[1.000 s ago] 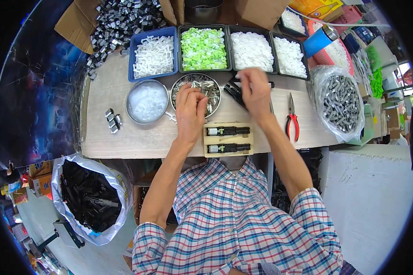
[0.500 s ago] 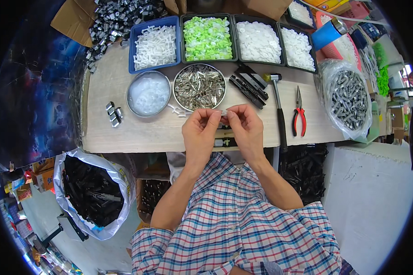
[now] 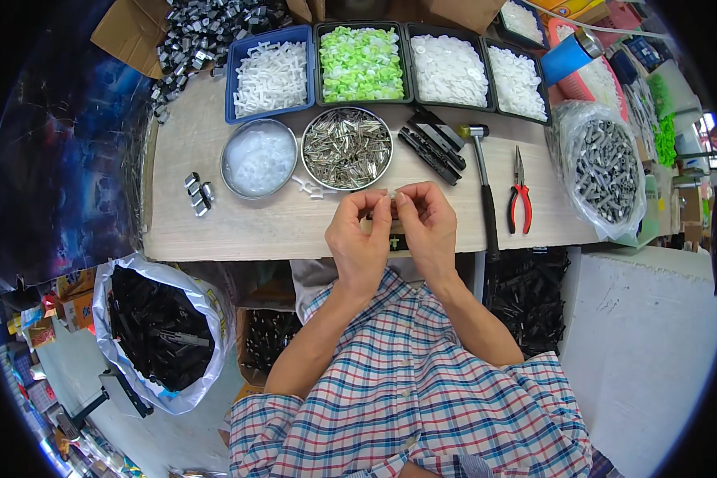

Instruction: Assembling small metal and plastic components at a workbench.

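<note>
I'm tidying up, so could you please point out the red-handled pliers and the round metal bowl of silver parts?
red-handled pliers (image 3: 520,209), head view, on the handles.
round metal bowl of silver parts (image 3: 308,164), head view, on its left rim.

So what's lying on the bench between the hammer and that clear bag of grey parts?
Red-handled pliers lie between the hammer and the bag, seen in the head view.

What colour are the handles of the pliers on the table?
Red, with black trim, on the pliers lying right of the hammer; the head view shows them.
</note>
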{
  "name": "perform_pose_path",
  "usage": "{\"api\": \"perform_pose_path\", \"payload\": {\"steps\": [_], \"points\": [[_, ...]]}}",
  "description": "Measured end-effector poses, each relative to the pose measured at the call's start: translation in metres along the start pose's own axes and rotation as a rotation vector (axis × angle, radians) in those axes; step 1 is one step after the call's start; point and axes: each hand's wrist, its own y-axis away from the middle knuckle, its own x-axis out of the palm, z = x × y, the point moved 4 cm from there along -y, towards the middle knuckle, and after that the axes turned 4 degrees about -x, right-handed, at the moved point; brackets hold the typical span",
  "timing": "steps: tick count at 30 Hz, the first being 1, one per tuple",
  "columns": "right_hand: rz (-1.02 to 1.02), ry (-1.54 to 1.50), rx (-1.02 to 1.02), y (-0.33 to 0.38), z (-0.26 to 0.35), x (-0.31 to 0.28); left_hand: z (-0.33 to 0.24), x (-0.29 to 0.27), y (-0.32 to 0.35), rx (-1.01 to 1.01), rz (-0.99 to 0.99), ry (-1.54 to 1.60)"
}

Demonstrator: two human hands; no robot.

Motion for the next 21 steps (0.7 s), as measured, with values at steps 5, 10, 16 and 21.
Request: {"api": "perform_pose_path", "payload": {"steps": [5,10,16,21], "points": [[-0.016,0.0,-0.026,0.002,0.0,0.003,0.0,-0.002,0.0,0.037,-0.052,0.042],[-0.025,0.074,-0.064,0.003,0.001,0.003,-0.013,-0.002,-0.001,0.359,-0.09,-0.191],[-0.018,0.264,-0.26,0.0,0.008,0.001,-0.025,-0.004,-0.003,0.565,-0.075,-0.35],[0.155,0.524,-0.657,-0.004,0.018,-0.014,-0.026,-0.016,-0.004,0.396,0.153,-0.361]]}}
